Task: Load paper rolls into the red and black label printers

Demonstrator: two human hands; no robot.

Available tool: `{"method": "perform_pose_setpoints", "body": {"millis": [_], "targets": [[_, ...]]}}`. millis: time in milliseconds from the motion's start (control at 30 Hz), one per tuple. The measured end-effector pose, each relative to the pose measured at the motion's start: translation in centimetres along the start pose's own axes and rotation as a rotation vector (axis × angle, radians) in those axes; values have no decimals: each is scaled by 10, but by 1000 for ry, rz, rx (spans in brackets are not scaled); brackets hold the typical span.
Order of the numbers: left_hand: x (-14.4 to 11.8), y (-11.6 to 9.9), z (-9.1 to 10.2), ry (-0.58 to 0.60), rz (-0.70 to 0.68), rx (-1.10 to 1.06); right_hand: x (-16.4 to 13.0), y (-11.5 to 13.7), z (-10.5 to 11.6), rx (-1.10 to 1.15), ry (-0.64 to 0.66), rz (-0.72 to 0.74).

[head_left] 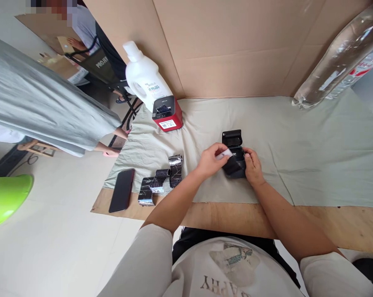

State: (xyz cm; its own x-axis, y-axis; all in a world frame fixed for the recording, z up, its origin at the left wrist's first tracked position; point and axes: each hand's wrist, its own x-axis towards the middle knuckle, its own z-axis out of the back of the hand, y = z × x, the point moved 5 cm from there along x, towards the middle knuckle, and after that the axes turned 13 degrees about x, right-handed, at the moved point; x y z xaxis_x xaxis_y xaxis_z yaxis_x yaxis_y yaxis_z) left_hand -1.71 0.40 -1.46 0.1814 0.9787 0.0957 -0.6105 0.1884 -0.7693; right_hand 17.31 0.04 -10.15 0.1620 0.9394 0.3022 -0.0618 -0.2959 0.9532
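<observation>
Small black box-shaped device (234, 163), lid (232, 137) hinged open and standing upright at its far edge; rests on the pale green cloth of the table, near the front edge, between the two hands. Small white slip of paper (224, 154), pinched at the device's left upper edge, partly hidden by fingers.

Bare cloth (313, 156) right; foil rolls (161, 181) crowd left.

Black printer (234, 159), pale green cloth (313, 144)
</observation>
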Motion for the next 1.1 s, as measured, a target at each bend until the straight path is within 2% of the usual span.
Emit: {"method": "perform_pose_setpoints", "body": {"millis": [167, 233, 300, 433, 467, 500, 567, 667, 733, 800, 900, 1000, 1033, 1100], "targets": [[-41, 52, 53, 247, 86, 337, -1, -2, -1, 1, -9, -13], [-54, 71, 71, 289, 122, 472, 0, -3, -1, 3, -16, -23], [-63, 84, 88, 258, 143, 537, -1, -3, -1, 7, -24, -37], [-72, 100, 128, 97, 209, 563, -1, 0, -2, 10, -40, -47], [-74, 105, 137, 94, 240, 618, -1, 1, -2, 10, -44, -48], [-76, 111, 144, 124, 279, 700, -1, 1, -2, 12, -46, -49], [-80, 123, 151, 260, 348, 867, -1, 1, -2, 19, -45, -56], [-86, 131, 153, 412, 374, 956, -1, 0, -2, 26, -34, -71], [-88, 125, 155, 429, 370, 916, -1, -1, -2, 27, -28, -84], [-92, 112, 159, 463, 381, 778, -1, -2, -3, 29, -25, -97], [-93, 73, 153, 580, 280, 330, -1, -5, -4, 40, -21, -117], [-78, 27, 122, 666, 94, -67, -1, -7, -5, 53, -13, -124], [-68, 15, 106, 662, 45, -126, 0, -8, -5, 54, -14, -125], [-42, -4, 69, 561, -41, -155, 0, -8, -4, 47, -22, -116]]}}
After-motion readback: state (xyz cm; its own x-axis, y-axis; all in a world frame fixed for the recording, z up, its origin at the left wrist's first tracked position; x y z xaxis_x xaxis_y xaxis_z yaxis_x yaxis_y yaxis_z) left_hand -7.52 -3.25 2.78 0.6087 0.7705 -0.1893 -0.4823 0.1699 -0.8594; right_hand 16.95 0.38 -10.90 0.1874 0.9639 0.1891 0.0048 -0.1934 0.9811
